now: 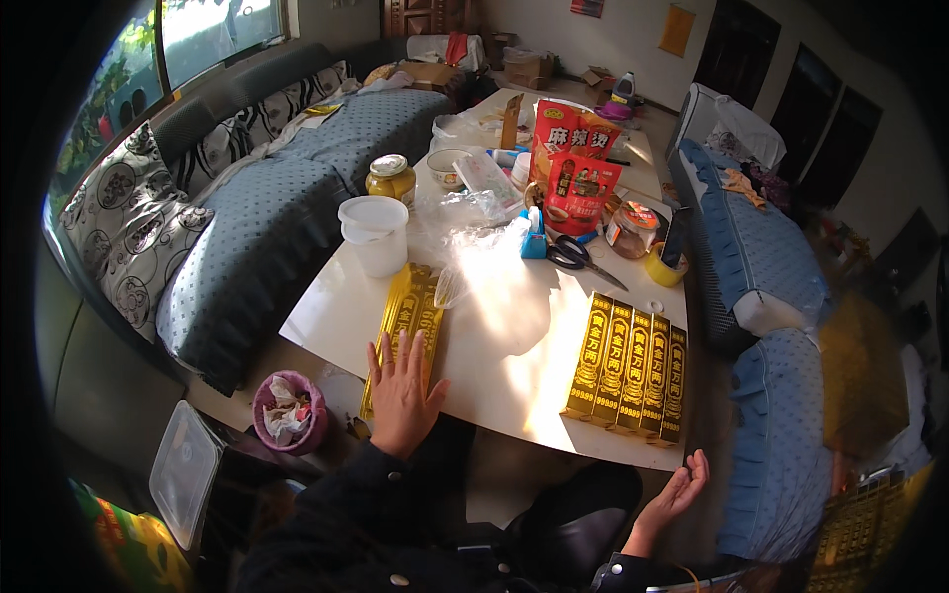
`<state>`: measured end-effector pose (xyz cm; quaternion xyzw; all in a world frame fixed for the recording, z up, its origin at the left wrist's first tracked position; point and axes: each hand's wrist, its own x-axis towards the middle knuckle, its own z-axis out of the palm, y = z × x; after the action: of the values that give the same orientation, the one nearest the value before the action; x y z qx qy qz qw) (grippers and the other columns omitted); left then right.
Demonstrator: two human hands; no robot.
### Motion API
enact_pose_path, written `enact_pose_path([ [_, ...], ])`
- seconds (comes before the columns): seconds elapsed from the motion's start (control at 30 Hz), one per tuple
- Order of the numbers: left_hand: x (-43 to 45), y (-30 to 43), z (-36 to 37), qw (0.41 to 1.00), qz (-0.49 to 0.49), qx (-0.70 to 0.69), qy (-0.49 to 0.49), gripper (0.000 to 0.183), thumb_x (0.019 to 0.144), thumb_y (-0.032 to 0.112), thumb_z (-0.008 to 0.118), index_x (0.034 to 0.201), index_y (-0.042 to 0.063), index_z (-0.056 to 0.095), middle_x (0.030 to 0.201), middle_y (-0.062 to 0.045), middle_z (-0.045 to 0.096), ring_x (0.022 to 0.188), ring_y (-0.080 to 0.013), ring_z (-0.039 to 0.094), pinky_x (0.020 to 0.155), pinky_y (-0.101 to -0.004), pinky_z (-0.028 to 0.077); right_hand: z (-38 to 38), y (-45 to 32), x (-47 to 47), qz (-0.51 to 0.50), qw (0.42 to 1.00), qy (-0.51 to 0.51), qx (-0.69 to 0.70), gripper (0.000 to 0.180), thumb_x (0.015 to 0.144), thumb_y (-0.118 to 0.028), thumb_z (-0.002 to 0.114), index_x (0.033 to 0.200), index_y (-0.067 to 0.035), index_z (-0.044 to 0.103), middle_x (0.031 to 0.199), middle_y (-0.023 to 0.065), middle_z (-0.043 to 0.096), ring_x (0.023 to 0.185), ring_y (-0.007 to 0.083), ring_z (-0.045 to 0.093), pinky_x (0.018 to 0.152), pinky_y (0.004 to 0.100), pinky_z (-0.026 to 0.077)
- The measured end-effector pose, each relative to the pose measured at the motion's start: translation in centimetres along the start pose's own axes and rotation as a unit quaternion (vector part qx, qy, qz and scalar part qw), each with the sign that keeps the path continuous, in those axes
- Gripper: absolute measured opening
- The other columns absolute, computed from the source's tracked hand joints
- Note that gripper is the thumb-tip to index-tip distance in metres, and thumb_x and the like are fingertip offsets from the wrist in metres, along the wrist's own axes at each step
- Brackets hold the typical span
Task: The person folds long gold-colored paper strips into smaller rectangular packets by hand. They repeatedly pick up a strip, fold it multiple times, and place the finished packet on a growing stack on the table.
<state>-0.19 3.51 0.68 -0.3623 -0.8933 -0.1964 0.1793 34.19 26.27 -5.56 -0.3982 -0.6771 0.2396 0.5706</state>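
Note:
My left hand (404,396) lies spread, palm down, over the near end of a stack of flat gold printed cartons (410,307) at the table's left front. Its fingers touch the cartons and hide part of them. At the right front, several filled-out gold boxes (630,363) with black panels and printed characters lie side by side in a row. My right hand (678,489) is just off the table's front right corner, palm turned up with fingers slightly curled, and nothing shows in it.
The white table (482,370) also bears a white plastic tub (374,241), a glass jar (391,180), black scissors (586,259), a blue tape dispenser (533,236), yellow tape (665,267) and red food pouches (582,193). A pink waste bin (315,426) stands left; covered sofas flank the table.

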Motion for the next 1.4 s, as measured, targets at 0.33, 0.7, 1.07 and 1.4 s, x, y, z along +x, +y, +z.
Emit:
enact_pose_path([
  [0.33, -3.3, -2.7, -0.6, 0.992, -0.006, -0.012, -0.128, 0.077, 0.084, 0.036, 0.074, 0.147, 0.001, 0.047, 0.149, -0.029, 0.05, 0.141, -0.0501, 0.041, 0.12, -0.0621, 0.024, 0.6, -4.4, -1.5, 0.043, 0.996, -0.064, 0.036, 0.022, 0.105, -0.01, 0.055, 0.124, 0.0, 0.06, 0.137, 0.0114, 0.053, 0.118, 0.0172, 0.056, 0.094, 0.028, 0.048],
  [0.7, -2.5, -3.1, -2.0, 0.983, -0.023, -0.11, -0.143, 0.055, 0.088, 0.015, 0.062, 0.139, -0.002, 0.051, 0.136, -0.03, 0.06, 0.128, -0.0521, 0.054, 0.104, -0.0521, 0.05, 0.7, -6.4, -3.1, 0.055, 0.99, -0.089, 0.094, 0.019, 0.1, -0.005, 0.06, 0.119, -0.003, 0.063, 0.126, 0.0085, 0.061, 0.103, 0.0168, 0.061, 0.088, 0.0283, 0.049],
  [1.07, -2.8, -4.1, -3.5, 0.995, -0.011, -0.093, -0.033, 0.035, 0.098, 0.018, 0.059, 0.132, 0.006, 0.06, 0.089, -0.023, 0.072, 0.073, -0.0433, 0.068, 0.063, -0.0534, 0.052, 0.6, -7.7, -3.4, 0.049, 0.98, -0.148, 0.123, 0.01, 0.101, -0.006, 0.064, 0.108, -0.001, 0.069, 0.107, 0.0092, 0.069, 0.088, 0.017, 0.068, 0.08, 0.0274, 0.055],
  [1.4, -3.3, -3.0, -1.9, 0.994, 0.019, -0.083, -0.076, 0.026, 0.089, 0.022, 0.071, 0.108, 0.005, 0.065, 0.118, -0.017, 0.071, 0.107, -0.0377, 0.068, 0.081, -0.0469, 0.057, -1.6, -14.1, -1.1, 0.106, 0.86, -0.254, 0.431, 0.04, 0.108, -0.039, 0.052, 0.13, -0.006, 0.06, 0.118, 0.0097, 0.067, 0.102, 0.021, 0.065, 0.087, 0.0347, 0.05],
])
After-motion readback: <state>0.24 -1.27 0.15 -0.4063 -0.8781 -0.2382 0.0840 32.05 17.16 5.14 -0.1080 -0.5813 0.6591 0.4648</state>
